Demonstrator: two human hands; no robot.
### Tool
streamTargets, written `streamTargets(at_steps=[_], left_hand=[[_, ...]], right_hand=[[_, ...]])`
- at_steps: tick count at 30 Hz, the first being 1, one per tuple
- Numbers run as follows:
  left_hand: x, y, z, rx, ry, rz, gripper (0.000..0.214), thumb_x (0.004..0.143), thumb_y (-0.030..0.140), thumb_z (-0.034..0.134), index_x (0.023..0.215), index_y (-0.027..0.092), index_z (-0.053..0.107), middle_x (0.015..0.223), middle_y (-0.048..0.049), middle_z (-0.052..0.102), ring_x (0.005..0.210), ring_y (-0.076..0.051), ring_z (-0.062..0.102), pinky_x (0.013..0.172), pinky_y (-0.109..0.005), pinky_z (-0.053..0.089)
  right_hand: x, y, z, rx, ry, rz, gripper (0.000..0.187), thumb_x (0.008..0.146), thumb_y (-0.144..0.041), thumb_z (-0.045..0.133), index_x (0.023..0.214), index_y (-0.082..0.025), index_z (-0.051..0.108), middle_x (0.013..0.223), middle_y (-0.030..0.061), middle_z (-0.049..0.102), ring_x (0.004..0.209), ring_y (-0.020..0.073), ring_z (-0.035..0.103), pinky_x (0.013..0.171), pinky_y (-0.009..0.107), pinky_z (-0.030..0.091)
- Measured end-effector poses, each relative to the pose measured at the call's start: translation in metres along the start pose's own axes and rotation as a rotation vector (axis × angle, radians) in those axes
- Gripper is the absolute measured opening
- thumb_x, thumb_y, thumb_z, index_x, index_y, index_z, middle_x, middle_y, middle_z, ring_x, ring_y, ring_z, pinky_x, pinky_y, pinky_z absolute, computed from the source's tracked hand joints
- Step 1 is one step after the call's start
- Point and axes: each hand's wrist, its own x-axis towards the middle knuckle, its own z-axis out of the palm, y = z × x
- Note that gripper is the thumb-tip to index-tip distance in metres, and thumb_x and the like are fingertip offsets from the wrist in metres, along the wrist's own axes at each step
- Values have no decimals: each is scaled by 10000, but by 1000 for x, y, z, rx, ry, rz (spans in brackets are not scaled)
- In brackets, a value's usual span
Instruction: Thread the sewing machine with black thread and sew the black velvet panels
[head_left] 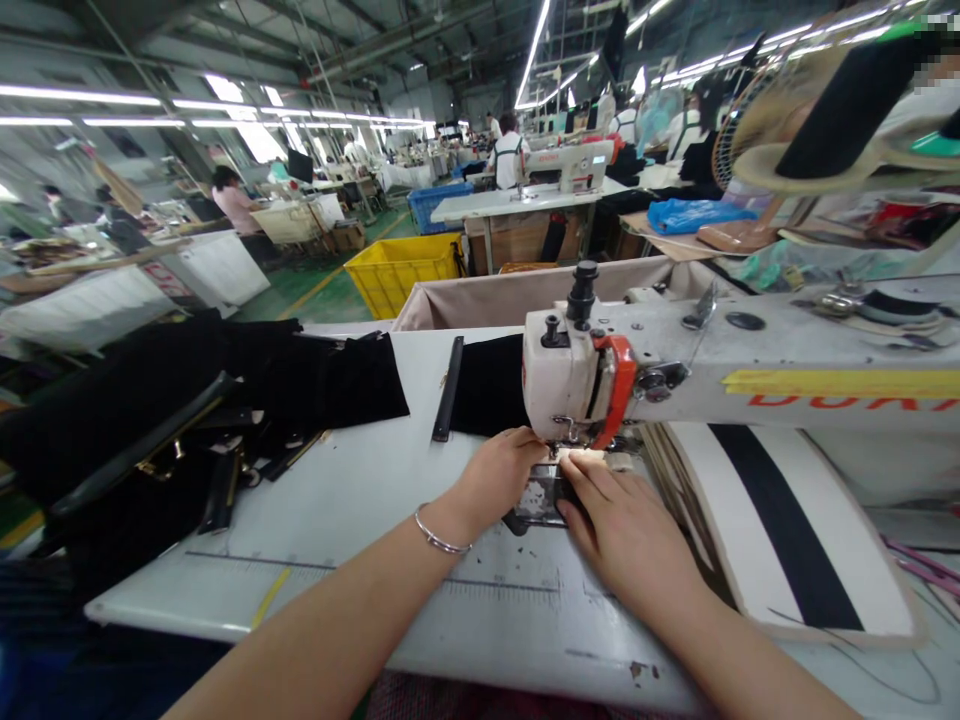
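My left hand [504, 478], with a metal bangle at its wrist, is closed beside the sewing machine's needle area. Its fingertips are bent in by the presser foot; what they grip is hidden. My right hand [626, 515] lies palm down with its fingers stretched towards the same spot. Its fingertips touch a small, brightly lit pale piece [581, 455] under the sewing machine head [559, 375]. Just behind my left hand lies a black cloth panel [491, 385] with a zipper strip [448, 390] along its left edge, its right side hidden by the machine.
Black cloth pieces with zippers [330, 385] are heaped at the left. A stack of pale panels with a black stripe [780, 530] lies right of my right hand. Beyond the table stand a beige fabric bin [480, 300] and a yellow crate [401, 270]. People work farther back.
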Motion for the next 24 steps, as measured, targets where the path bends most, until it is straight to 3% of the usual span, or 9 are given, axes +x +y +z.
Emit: streamTargets(at_steps=[11, 16, 20, 22, 24], left_hand=[[-3, 2, -1, -49, 48, 21, 207, 872, 74, 523, 986, 167, 668, 1073, -23, 678, 1024, -163, 608, 963, -308, 493], [-3, 4, 0, -60, 68, -10, 280, 846, 22, 505, 1012, 157, 686, 1078, -34, 685, 1039, -162, 610, 977, -300, 497], [-4, 13, -11, -134, 59, -87, 238, 914, 176, 521, 1103, 196, 665, 1146, -27, 654, 1073, -150, 594, 998, -295, 484], [-7, 15, -18, -129, 11, -75, 307, 918, 314, 557, 1203, 217, 616, 1226, -25, 614, 1142, -165, 555, 1044, -325, 454], [-7, 13, -22, -57, -15, -22, 329, 925, 346, 541, 1225, 228, 603, 1245, -30, 596, 1173, -191, 523, 1069, -376, 429]], right_hand=[[-6, -4, -9, 48, 23, 11, 402, 973, -342, 394, 1317, -176, 518, 1264, 63, 585, 1108, 251, 509, 1002, 466, 439], [-10, -9, -15, 66, 33, 14, 411, 959, -305, 431, 1340, -167, 500, 1300, 69, 564, 1191, 250, 482, 1068, 467, 422], [-37, 2, -39, 72, 130, -13, 364, 935, -265, 476, 1290, -204, 529, 1295, 38, 576, 1210, 213, 493, 1099, 451, 423], [-61, 21, -55, 40, 239, 23, 353, 942, -306, 465, 1286, -246, 519, 1286, 29, 577, 1206, 207, 500, 1077, 461, 445], [-84, 45, -68, -26, 316, 125, 393, 938, -406, 456, 1298, -257, 504, 1310, 56, 549, 1217, 237, 494, 1054, 497, 453]])
